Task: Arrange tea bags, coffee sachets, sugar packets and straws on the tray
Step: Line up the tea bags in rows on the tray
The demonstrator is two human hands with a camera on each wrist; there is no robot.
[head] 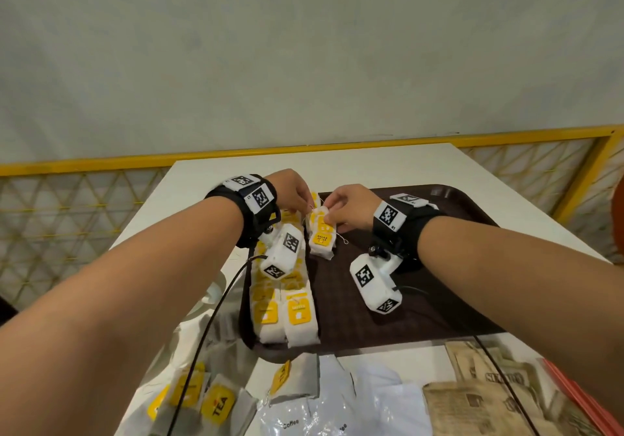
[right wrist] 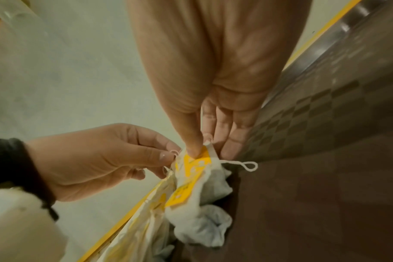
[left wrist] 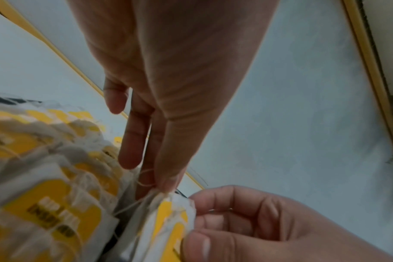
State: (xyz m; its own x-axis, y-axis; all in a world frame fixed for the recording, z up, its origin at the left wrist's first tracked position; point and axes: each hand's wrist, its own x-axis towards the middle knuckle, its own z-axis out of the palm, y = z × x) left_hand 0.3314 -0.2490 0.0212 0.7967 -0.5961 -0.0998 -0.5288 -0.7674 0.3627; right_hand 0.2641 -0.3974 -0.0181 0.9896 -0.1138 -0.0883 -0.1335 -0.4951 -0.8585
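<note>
Both hands meet over the far-left part of the tray. Right hand (head: 349, 207) pinches the top of a small stack of tea bags (head: 322, 234), thumb on a yellow tag, fingers behind; the stack's lower end rests on the tray (head: 422, 307). Left hand (head: 292, 190) has thumb and fingertips closed on the string at the stack's top edge; the other fingers are fairly straight. A string loop (right wrist: 250, 165) hangs off the right side of the stack.

Nearest: clear bag of loose tea bags (head: 202, 398) at front left of the table, white coffee sachets (head: 324, 412) in the middle, brown sugar packets (head: 483, 391) at front right. All off the tray.

On the tray: a double row of tea bags (head: 285, 310) runs along the left edge, yellow tags up, overlapping. The held stack sits just right of that row's far end. Rest of the tray is brown checkered surface.

Beyond: white table (head: 354, 165), then a yellow railing (head: 101, 162).
</note>
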